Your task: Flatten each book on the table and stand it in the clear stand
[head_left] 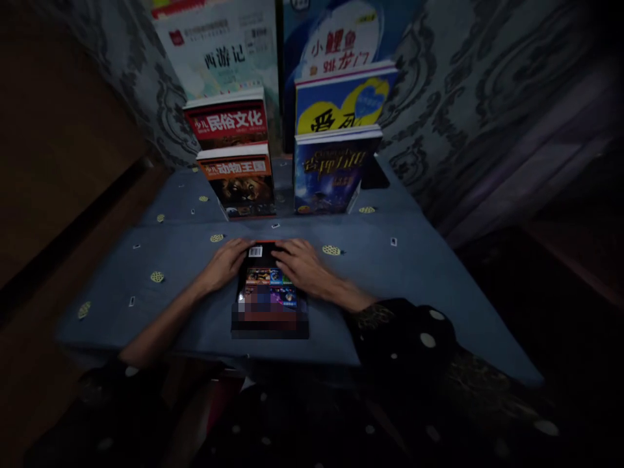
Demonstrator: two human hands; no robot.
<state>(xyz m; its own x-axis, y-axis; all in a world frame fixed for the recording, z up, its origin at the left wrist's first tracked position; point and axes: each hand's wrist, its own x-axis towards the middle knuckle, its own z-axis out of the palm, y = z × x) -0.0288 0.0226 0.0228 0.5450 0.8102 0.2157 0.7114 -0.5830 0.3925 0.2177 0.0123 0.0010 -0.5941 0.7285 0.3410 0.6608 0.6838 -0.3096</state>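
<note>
A dark book lies on the blue tablecloth in front of me, its barcode at the far end and small colourful pictures lower down. Its near end is blurred by a mosaic patch. My left hand grips the book's far left corner, fingers along the edge. Across from it, my right hand holds the far right side, with fingers bent over the cover. Past my hands stand an orange-topped book with a lion on the left and a dark blue book on the right.
Behind these stand a red book, a blue and yellow book, and two larger books, one pale and one blue. A dark flat object lies by the right row. The tablecloth has a pineapple print; patterned fabric hangs behind.
</note>
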